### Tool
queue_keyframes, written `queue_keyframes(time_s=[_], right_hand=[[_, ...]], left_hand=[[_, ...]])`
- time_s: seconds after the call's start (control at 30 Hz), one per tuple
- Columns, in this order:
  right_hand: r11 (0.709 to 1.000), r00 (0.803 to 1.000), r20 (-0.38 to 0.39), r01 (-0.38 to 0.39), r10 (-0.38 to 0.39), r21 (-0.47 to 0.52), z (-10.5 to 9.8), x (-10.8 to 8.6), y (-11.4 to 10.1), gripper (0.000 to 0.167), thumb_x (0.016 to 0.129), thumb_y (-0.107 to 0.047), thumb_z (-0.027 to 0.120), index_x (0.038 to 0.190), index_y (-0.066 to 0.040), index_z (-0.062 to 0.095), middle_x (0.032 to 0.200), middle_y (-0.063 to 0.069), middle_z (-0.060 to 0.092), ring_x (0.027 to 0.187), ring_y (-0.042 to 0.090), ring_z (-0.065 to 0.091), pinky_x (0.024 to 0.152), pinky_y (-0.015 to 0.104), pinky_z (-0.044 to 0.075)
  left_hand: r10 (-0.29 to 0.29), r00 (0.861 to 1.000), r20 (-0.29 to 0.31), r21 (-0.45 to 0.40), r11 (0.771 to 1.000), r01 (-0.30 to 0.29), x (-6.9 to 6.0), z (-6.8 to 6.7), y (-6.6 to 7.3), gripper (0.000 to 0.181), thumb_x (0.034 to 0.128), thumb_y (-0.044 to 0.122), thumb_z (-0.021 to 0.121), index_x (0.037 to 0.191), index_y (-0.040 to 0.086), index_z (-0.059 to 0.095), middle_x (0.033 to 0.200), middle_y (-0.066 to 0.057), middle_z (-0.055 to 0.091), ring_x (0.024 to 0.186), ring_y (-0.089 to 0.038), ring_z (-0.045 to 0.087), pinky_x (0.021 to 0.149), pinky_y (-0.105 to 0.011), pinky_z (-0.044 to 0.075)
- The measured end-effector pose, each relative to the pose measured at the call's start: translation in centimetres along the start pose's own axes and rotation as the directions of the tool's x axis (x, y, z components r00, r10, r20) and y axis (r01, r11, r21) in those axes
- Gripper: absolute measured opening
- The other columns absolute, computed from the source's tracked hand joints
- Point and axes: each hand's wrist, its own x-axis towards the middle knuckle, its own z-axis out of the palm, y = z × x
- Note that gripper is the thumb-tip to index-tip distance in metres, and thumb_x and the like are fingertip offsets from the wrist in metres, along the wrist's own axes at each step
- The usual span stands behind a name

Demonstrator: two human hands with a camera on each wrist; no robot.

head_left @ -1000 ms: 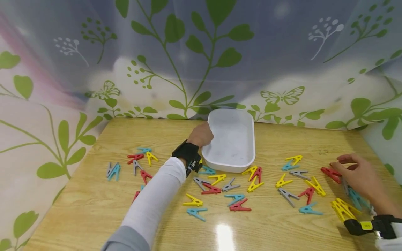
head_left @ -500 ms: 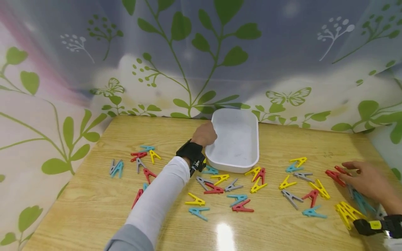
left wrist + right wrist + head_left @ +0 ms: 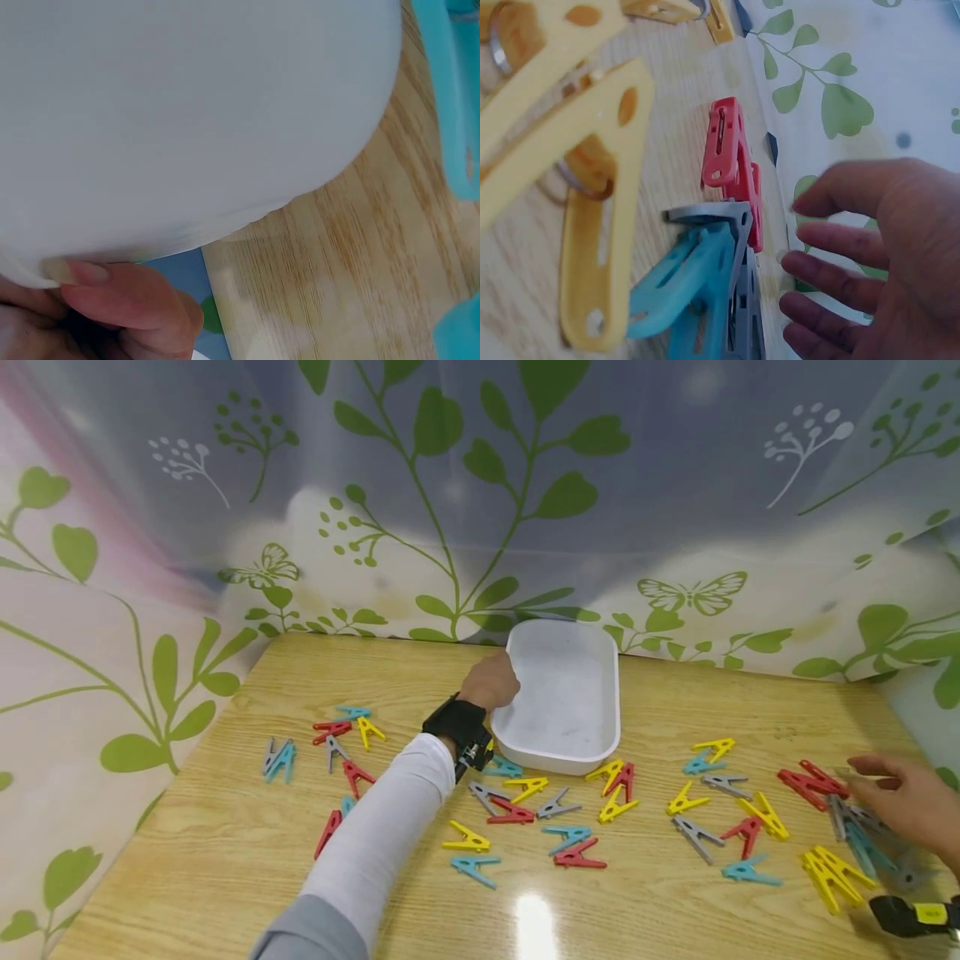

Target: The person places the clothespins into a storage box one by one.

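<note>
My left hand (image 3: 491, 682) grips the left rim of a white tray (image 3: 558, 693); in the left wrist view its thumb and fingers (image 3: 127, 300) pinch the tray's edge. At the table's right side my right hand (image 3: 907, 802) hovers with relaxed fingers and nothing in them. Just left of it lie two red clothespins (image 3: 813, 783), with grey and blue ones (image 3: 862, 843) beneath and beside the hand. In the right wrist view the spread fingers stand apart from the red clothespin (image 3: 721, 142) and the blue one (image 3: 682, 277).
Yellow clothespins (image 3: 832, 872) lie below the right hand. Several coloured clothespins are scattered right of centre, in front of the tray, and at the left around a grey one (image 3: 335, 752). A patterned curtain (image 3: 450, 485) hangs behind the wooden table (image 3: 225, 860).
My right hand has moved right, away from the red clothespins, and a second red one now lies beside the first, released. The left hand still grips the tray.
</note>
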Motion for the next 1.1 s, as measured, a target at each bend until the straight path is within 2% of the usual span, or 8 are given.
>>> queue_keyframes(time_s=[0.1,0.23,0.53,0.63,0.87,1.1], right_hand=[[0.998,0.997,0.047,0.054,-0.053,-0.015,0.0,0.0,-0.1,0.052,0.100,-0.022,0.052,0.125,0.021,0.038,0.120,0.045,0.034,0.099,0.060,0.038,0.068,0.057,0.044],[0.994,0.991,0.095,0.102,-0.098,-0.041,0.1,0.3,-0.6,0.058,0.098,-0.027,0.056,0.123,0.022,0.040,0.119,0.045,0.037,0.099,0.060,0.040,0.069,0.058,0.044],[0.992,0.986,0.144,0.091,-0.078,-0.088,0.3,1.1,-2.1,0.057,0.093,-0.021,0.062,0.123,0.023,0.041,0.118,0.045,0.039,0.100,0.059,0.043,0.072,0.058,0.044],[0.990,0.986,0.148,0.097,-0.081,-0.106,0.4,1.5,-2.3,0.055,0.091,-0.017,0.065,0.121,0.023,0.044,0.115,0.044,0.044,0.096,0.055,0.048,0.070,0.055,0.046],[0.986,0.987,0.131,0.109,-0.093,-0.123,0.4,1.9,-2.1,0.052,0.091,-0.022,0.066,0.113,0.023,0.050,0.100,0.038,0.054,0.086,0.048,0.055,0.063,0.049,0.048],[0.993,0.995,0.091,0.038,-0.028,-0.115,0.8,1.6,-2.2,0.060,0.092,-0.029,0.065,0.112,0.024,0.045,0.093,0.035,0.056,0.083,0.047,0.056,0.064,0.051,0.047]], left_hand=[[0.002,1.000,-0.001,0.005,1.000,-0.002,0.0,0.0,0.0,0.030,0.0981,0.009,0.045,0.125,-0.002,0.053,0.104,-0.018,0.061,0.085,-0.030,0.061,0.070,-0.036,0.048],[0.002,1.000,-0.007,0.004,1.000,-0.002,0.0,-0.1,-0.1,0.030,0.0976,0.009,0.045,0.124,-0.002,0.053,0.104,-0.018,0.061,0.086,-0.030,0.061,0.072,-0.037,0.049],[0.000,1.000,-0.015,0.006,1.000,0.000,-0.1,0.0,-0.1,0.032,0.0976,0.010,0.045,0.127,0.000,0.053,0.109,-0.017,0.061,0.091,-0.030,0.061,0.076,-0.038,0.049],[0.004,1.000,-0.015,0.003,1.000,-0.004,-0.1,0.0,0.0,0.032,0.0976,0.010,0.045,0.127,0.000,0.053,0.109,-0.017,0.061,0.091,-0.031,0.061,0.076,-0.038,0.049],[-0.009,0.999,-0.032,0.007,1.000,0.009,0.0,0.2,0.1,0.030,0.0966,0.011,0.047,0.124,0.001,0.054,0.108,-0.016,0.062,0.090,-0.030,0.061,0.074,-0.038,0.050],[-0.016,0.999,-0.035,0.006,1.000,0.016,0.0,0.3,0.0,0.033,0.0970,0.011,0.047,0.128,0.002,0.052,0.109,-0.016,0.062,0.091,-0.029,0.061,0.074,-0.038,0.050]])
